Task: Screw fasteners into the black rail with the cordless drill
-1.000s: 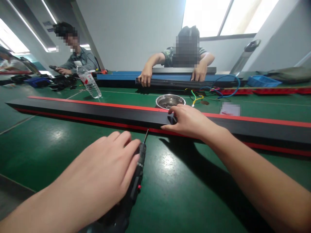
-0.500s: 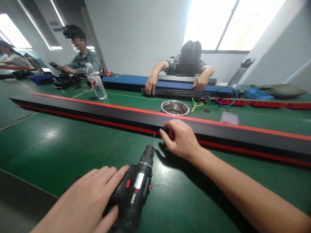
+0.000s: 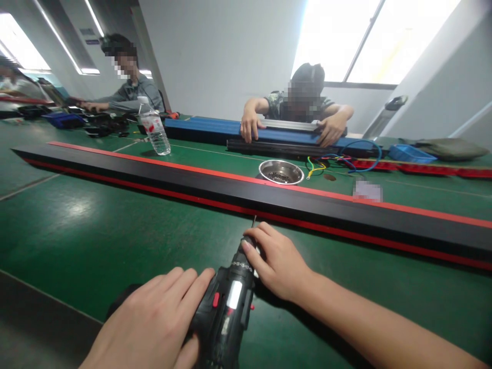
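The handle of the power drill [image 3: 226, 328] is hidden under the left hand [image 3: 154, 318], and its rear is cut off by the bottom of the view. The fingers of this hand are closed over the drill body; the grip under the palm I can't see. The right hand [image 3: 282, 266] has thumb & bent fingers closed on the chuck [image 3: 242, 256], so this part is half covered. The thin bit [image 3: 254, 222] points to the near red edge of the black bar [image 3: 215, 189]; if the tip touches it, cannot tell. The bar lies across the green worktop [image 3: 146, 236], its right end out of view, its pointed left end visible near the worktop's left side.

Containers: a round metal bowl [image 3: 282, 166] stands just behind the bar, w/ small dark pcs. [image 3: 279, 178] at its bottom – too small to name exactly. Toward the worktop's far edge, on the right, is a blue tray [image 3: 413, 153]; its contents are unclear. Beside it runs a row of red bins [image 3: 418, 168], insides not visible. A clear bottle [image 3: 156, 130] stands tilted in view, left of the bowl; its liquid level is hard to read. A white card [image 3: 368, 191] w/ blurred surface lies behind the bar. Across the worktop – a person's hands [image 3: 250, 123] rest on long profiles [image 3: 215, 127], near some coloured wires [image 3: 315, 167].
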Available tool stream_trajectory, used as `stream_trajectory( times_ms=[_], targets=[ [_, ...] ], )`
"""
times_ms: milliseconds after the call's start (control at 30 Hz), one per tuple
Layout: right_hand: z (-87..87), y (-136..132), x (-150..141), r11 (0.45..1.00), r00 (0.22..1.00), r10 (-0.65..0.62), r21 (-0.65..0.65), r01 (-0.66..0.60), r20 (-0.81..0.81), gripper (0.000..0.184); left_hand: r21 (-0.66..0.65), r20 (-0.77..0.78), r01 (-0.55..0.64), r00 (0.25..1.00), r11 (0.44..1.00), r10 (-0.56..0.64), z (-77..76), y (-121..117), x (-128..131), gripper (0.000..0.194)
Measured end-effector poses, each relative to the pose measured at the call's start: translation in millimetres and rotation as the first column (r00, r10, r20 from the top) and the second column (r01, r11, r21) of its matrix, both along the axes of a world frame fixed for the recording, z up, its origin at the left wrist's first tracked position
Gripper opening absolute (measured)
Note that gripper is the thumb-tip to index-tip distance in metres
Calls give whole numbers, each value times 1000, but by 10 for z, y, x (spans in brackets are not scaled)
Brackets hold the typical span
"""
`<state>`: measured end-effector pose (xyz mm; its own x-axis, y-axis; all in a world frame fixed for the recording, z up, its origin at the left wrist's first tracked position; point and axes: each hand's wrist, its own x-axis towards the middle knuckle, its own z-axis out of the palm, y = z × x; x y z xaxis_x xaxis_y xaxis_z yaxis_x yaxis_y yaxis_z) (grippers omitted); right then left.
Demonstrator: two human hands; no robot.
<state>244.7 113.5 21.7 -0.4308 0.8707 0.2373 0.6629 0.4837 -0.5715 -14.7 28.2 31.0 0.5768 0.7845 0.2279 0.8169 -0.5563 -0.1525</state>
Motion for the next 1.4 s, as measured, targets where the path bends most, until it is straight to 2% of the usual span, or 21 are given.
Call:
stream_trajectory(
  times_ms=[100,333,467,667,867,1100,1233,1333,1400],
  targets=[
    [-4,-4,4,1000,1000,-9,-1,9,-6,27,21,2,1,1000,1000,-1,12,5,43,62],
    [-13,0,5,1000,1000,-6,-10,6,-29,28,30,49,-33,998,999,31,-137,-31,5,64],
    [-15,-5,11,1000,999,-16,-11,16,-29,27,2,59,-18,998,1000,17,-140,-23,-40,69],
    [-2,-10,7,1000,999,-20,-5,20,-48,25,77,90,34,995,996,-41,-156,-26,-79,72],
    [-5,6,4,1000,999,-14,-20,13,-31,28,80,43,54,997,995,-58,-240,11,-102,80],
    [-17,12,12,1000,999,-18,-23,17,-34,30,74,34,21,999,997,-23,-246,23,-99,84],
    [-7,8,13,999,998,-28,-34,26,-63,29,67,53,40,998,997,-43,-275,14,-198,76],
    [-11,5,31,998,993,-49,-31,45,-106,28,43,125,-6,992,999,1,-269,28,-178,58],
    [-23,10,57,996,985,-81,-36,76,-155,19,-5,150,-61,987,998,61,-239,45,-89,43]
  ],
)
